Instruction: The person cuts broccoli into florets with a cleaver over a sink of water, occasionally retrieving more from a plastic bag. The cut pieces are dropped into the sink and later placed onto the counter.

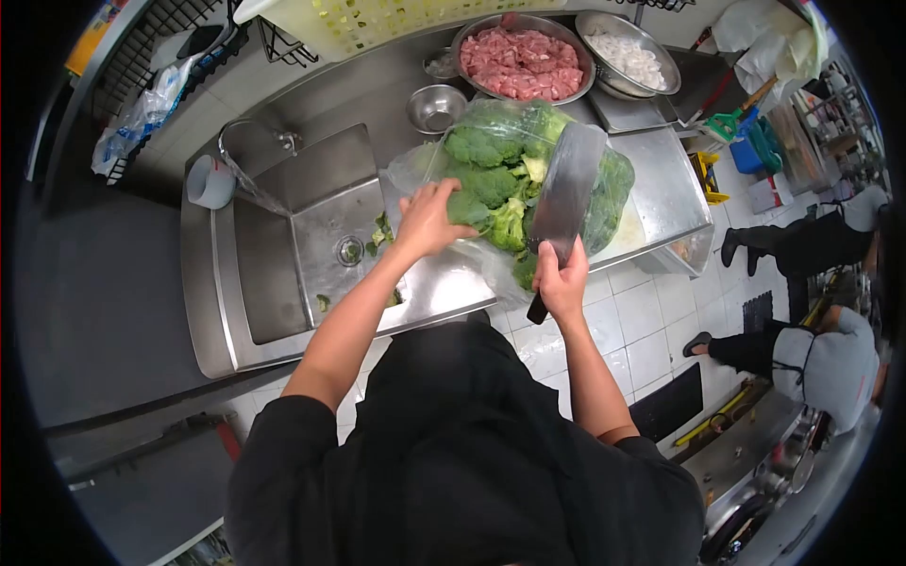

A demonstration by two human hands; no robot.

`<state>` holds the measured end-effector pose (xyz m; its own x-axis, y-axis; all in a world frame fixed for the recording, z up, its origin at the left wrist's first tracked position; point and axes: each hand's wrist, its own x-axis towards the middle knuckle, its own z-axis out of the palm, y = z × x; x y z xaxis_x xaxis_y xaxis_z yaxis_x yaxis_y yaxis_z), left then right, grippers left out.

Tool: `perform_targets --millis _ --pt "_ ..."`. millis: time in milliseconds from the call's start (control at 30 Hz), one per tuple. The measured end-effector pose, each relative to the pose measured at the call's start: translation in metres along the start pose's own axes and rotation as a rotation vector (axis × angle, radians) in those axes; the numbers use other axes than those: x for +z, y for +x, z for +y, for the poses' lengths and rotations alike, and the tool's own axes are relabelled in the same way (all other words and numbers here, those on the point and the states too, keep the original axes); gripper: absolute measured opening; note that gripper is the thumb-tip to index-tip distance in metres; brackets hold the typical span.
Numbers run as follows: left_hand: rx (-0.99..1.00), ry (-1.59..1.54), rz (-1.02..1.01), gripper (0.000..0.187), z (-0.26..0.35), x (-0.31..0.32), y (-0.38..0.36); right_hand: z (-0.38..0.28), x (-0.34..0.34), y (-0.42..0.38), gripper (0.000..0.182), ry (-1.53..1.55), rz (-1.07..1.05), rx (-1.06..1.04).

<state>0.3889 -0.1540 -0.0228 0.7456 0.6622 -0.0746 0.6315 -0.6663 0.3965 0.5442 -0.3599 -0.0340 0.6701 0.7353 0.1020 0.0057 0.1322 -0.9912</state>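
Broccoli (489,183) is grasped by the left hand (430,217), a cleaver (568,184) by the right hand (563,279), cutting seemingly underway, careful blade placement needed next.

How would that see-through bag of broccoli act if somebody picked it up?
The clear bag would probably flop, since its loose edges look thin and crumpled. The broccoli looks thick and bumpy, so the load might bulge and shift in lumps.
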Motion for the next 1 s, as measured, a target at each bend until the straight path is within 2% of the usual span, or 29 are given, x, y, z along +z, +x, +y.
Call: perform_targets --millis 33,67,133,167,233,267,300,367,400,500,533,633,667,700,733,767,833,867,900,967,1000 --pt "0.094 -0.101 0.177 0.094 -0.002 -0.003 -0.007 0.006 -0.001 -0.003 0.012 0.001 0.006 -0.006" --pt "0.104 -0.099 0.180 0.094 -0.003 -0.004 -0.013 0.013 -0.001 -0.007 0.017 -0.039 0.038 -0.013" --pt "0.147 -0.775 0.442 0.080 -0.005 -0.008 -0.022 0.011 0.008 -0.012 0.021 -0.131 0.102 -0.034" --pt "0.155 -0.775 0.453 0.080 -0.008 -0.013 -0.025 0.008 0.012 -0.015 0.021 -0.131 0.099 -0.047" --pt "0.033 -1.640 0.401 0.063 -0.016 -0.032 -0.034 -0.008 0.027 -0.018 0.019 -0.267 0.083 -0.122" --pt "0.040 -1.764 0.331 0.056 -0.028 -0.046 -0.042 -0.014 0.035 -0.020 0.018 -0.327 0.074 -0.108" --pt "0.048 -1.753 0.361 0.056 -0.045 -0.054 -0.052 -0.019 0.043 -0.023 0.015 -0.340 0.040 -0.112" --pt "0.154 -2.300 -0.014 0.067 -0.080 -0.063 -0.073 -0.020 0.066 -0.024 0.014 -0.338 0.001 -0.195" --pt "0.132 -2.293 -0.003 0.082 -0.091 -0.064 -0.083 -0.023 0.077 -0.026 0.013 -0.392 -0.044 -0.215" --pt "0.107 -2.345 0.015 0.090 -0.140 -0.055 -0.111 -0.026 0.124 -0.035 0.013 -0.461 -0.173 -0.249" --pt "0.069 -2.341 0.080 0.092 -0.153 -0.052 -0.121 -0.025 0.144 -0.039 0.015 -0.453 -0.198 -0.275" --pt "0.184 -2.418 0.130 0.089 -0.184 -0.058 -0.146 -0.046 0.211 -0.052 0.019 -0.402 -0.317 -0.197" --pt "0.185 -2.425 0.137 0.089 -0.191 -0.060 -0.153 -0.055 0.233 -0.055 0.021 -0.344 -0.365 -0.193" --pt "0.099 -2.378 0.241 0.092 -0.196 -0.065 -0.159 -0.074 0.255 -0.061 0.020 -0.313 -0.373 -0.210" --pt "0.015 -2.326 0.344 0.094 -0.201 -0.068 -0.164 -0.089 0.275 -0.067 0.020 -0.264 -0.347 -0.278" --pt "0.010 -2.336 0.351 0.094 -0.204 -0.069 -0.170 -0.101 0.289 -0.075 0.021 -0.216 -0.320 -0.341" --pt "0.117 -2.318 0.370 0.090 -0.213 -0.075 -0.178 -0.116 0.311 -0.082 0.031 -0.203 -0.270 -0.553" --pt "0.131 -2.324 0.373 0.090 -0.216 -0.079 -0.181 -0.129 0.326 -0.078 0.041 -0.191 -0.276 -0.676" --pt "0.147 -2.355 0.385 0.086 -0.217 -0.083 -0.184 -0.121 0.344 -0.081 0.030 -0.101 -0.273 -0.548" --pt "0.184 -2.389 0.404 0.081 -0.223 -0.082 -0.187 -0.094 0.370 -0.076 0.021 -0.300 -0.405 -0.273" --pt "0.203 -2.380 0.404 0.080 -0.230 -0.077 -0.188 -0.080 0.380 -0.074 0.021 -0.316 -0.429 -0.287"
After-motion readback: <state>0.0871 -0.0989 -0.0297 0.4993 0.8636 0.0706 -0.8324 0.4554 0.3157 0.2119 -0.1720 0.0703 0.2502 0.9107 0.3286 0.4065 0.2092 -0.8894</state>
